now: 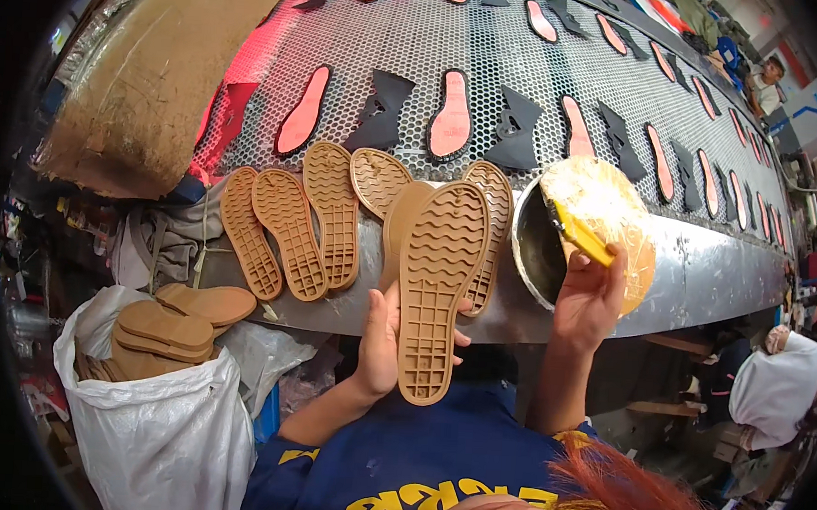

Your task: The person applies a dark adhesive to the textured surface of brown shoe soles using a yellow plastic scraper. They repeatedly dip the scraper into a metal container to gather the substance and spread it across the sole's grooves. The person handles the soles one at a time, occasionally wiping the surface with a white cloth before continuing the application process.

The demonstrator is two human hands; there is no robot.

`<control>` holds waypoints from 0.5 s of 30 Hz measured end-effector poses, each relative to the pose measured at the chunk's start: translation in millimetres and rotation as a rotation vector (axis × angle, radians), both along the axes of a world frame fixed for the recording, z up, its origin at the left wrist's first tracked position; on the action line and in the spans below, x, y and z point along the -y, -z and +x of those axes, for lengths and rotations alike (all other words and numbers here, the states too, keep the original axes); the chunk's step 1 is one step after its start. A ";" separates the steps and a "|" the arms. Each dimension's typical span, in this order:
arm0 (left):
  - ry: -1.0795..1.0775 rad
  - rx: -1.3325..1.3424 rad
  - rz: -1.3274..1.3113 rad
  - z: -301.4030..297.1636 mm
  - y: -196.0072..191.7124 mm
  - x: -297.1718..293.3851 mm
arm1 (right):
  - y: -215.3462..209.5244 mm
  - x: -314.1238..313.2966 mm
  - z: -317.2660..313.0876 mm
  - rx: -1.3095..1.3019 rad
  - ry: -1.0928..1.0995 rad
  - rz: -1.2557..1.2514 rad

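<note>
My left hand is closed round a tan shoe sole. Its wavy and gridded tread faces up, and the fingertips show at its right edge. Another tan sole lies close behind it; I cannot tell whether my hand touches that one too. Raised at the right, my right hand grips the yellow handle of a brush. The brush's dark end is over the edge of a round pot. A round lid or board crusted with dried, glue-like material partly covers this pot.
More tan soles lie along the metal table edge. Beyond it, a perforated conveyor carries rows of pink insoles and black cut pieces. A white sack of soles stands at lower left. Another person is far right.
</note>
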State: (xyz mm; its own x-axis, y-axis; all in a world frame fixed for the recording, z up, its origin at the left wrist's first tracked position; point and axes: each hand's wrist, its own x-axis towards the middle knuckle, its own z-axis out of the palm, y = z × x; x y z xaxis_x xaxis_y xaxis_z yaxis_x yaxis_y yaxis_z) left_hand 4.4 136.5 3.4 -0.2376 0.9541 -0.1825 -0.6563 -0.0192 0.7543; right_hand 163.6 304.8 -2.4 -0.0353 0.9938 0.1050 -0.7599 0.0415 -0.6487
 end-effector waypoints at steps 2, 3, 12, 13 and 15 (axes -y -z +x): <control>0.017 -0.032 -0.023 4.7 -1.8 -2.8 | -2.5 10.0 -8.4 0.022 0.022 0.143; 0.012 -0.057 -0.006 6.9 -2.7 -5.2 | -3.5 15.2 -11.6 0.166 0.076 0.254; 0.083 -0.019 0.053 22.2 -13.7 -11.8 | -19.7 20.6 -19.8 0.875 0.216 0.842; 0.084 -0.046 0.068 24.0 -13.8 -12.1 | -20.0 19.7 -20.5 0.881 0.229 0.843; 0.086 -0.106 0.059 26.4 -14.2 -12.4 | -20.6 19.4 -21.4 0.893 0.259 0.842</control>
State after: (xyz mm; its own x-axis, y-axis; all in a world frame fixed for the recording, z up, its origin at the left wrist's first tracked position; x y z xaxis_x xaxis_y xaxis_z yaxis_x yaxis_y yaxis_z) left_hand 30.8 148.9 17.6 -0.1699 0.9800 -0.1038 -0.5741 -0.0128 0.8187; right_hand 142.3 285.4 18.2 -0.2355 0.6183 0.7498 0.0227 0.7748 -0.6318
